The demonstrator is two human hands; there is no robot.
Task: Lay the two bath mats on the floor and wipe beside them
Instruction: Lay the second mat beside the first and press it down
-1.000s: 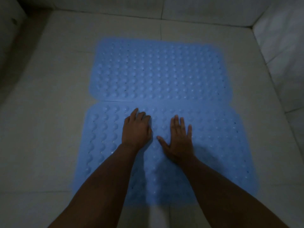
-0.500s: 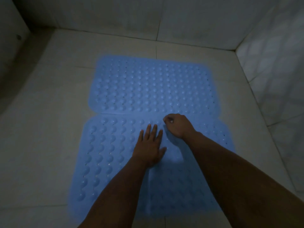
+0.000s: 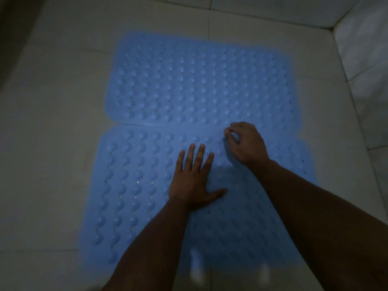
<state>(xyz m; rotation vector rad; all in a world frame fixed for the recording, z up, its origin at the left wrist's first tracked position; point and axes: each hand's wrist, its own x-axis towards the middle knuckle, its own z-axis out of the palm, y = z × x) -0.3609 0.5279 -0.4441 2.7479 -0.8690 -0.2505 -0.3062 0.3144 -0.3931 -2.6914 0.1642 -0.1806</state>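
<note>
- The floor (image 3: 54,127) is lying pale and tiled under everything, with grout lines crossing it and a dim light falling over the whole scene.
- The walls (image 3: 361,66) are rising at the right and along the top, tiled as well, and meeting the floor in the far right corner.
- The near mat (image 3: 134,185) is lying flat on the floor, blue, studded with rounded bumps and small holes; its lower part is falling into the shadow of the arms, and its bottom edge is blurred.
- The far mat (image 3: 199,85) is lying flat just beyond it, the same blue and the same bumpy pattern; the long edges of the two mats are meeting along a seam, with a thin dark line showing at the seam's left end. At the right the far mat is ending a little short of the near one.
- The right arm (image 3: 315,206) is reaching in from the lower right across the near mat.
- The left arm (image 3: 151,238) is coming up from the bottom edge over the same mat.
- The left hand (image 3: 194,181) is resting palm down on the near mat, fingers straight and slightly spread, thumb out to the right.
- The right hand (image 3: 246,143) is sitting at the seam, well curled, its fingertips (image 3: 227,132) bunched together at the near mat's top edge; whether they are pinching the mat cannot be told.
- The two hands are apart, the right one ahead and to the right of the left.
</note>
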